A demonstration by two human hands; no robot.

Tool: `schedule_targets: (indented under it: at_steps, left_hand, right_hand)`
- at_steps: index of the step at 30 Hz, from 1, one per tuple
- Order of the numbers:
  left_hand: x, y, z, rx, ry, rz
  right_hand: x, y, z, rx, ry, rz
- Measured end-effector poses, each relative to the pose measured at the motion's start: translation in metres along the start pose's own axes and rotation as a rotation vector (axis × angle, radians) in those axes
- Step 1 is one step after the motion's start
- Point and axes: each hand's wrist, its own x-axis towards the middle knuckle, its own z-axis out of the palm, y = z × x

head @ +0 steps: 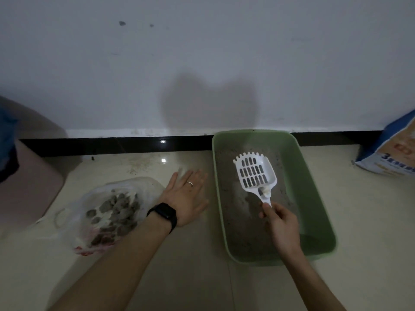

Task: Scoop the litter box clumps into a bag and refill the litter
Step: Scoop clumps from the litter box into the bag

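In the green litter box [311, 198] on the floor, the right hand [280, 225] grips the white scoop [254, 171] by its handle over thin litter, while the left hand [188, 196] lies spread flat beside the slack clump bag [148, 187], whose unheld mouth could let a carried scoopful spill.

Bare floor [190, 277] lies open at lower centre and right of the green litter box [310, 198]. The left hand [186, 198] fills the gap between box and plastic bag [146, 187]. The wall [202, 63] closes the top, a litter sack [390, 153] the right edge.

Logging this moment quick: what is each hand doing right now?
Left hand: open, fingers spread, holding nothing.
Right hand: grips the scoop by its handle, over the litter box.
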Motion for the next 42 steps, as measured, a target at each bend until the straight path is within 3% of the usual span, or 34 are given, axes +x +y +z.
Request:
schedule_targets:
  at_steps: [8, 12, 15, 19, 23, 30, 33, 38, 42]
  left_hand:
    - [-0.103, -0.143, 0.0, 0.025, -0.08, -0.338]
    - [-0.151, -0.172, 0.019, 0.019, -0.22, -0.508]
    - [-0.155, -0.172, 0.02, -0.026, -0.253, -0.547]
    - [-0.134, -0.159, 0.006, -0.044, -0.171, -0.533]
    - [-0.094, -0.128, -0.004, -0.098, -0.085, -0.446]
    - [-0.01, 0.007, -0.003, -0.28, 0.033, -0.157]
    - [0.002, 0.053, 0.01, -0.295, 0.033, -0.064]
    - [0.001, 0.069, 0.029, -0.194, 0.007, -0.055]
    - [-0.001, 0.067, 0.026, -0.099, 0.004, -0.039]
  right_hand:
    - [-0.043, -0.058, 0.076, -0.19, -0.294, -0.296]
    - [-0.062, -0.067, 0.136, -0.728, -0.388, -0.733]
    - [-0.072, -0.072, 0.158, -0.94, -0.348, -0.892]
    - [-0.07, -0.087, 0.14, -0.859, -0.292, -0.723]
    - [-0.048, -0.087, 0.059, -0.763, -0.101, -0.457]
    - [-0.005, -0.043, -0.104, -1.221, 0.068, -0.074]
    - [0.011, -0.027, -0.115, -1.309, 0.063, -0.085]
    - [0.066, -0.038, -0.071, -1.321, 0.096, -0.272]
    - [0.119, -0.07, -0.025, -1.317, 0.011, -0.216]
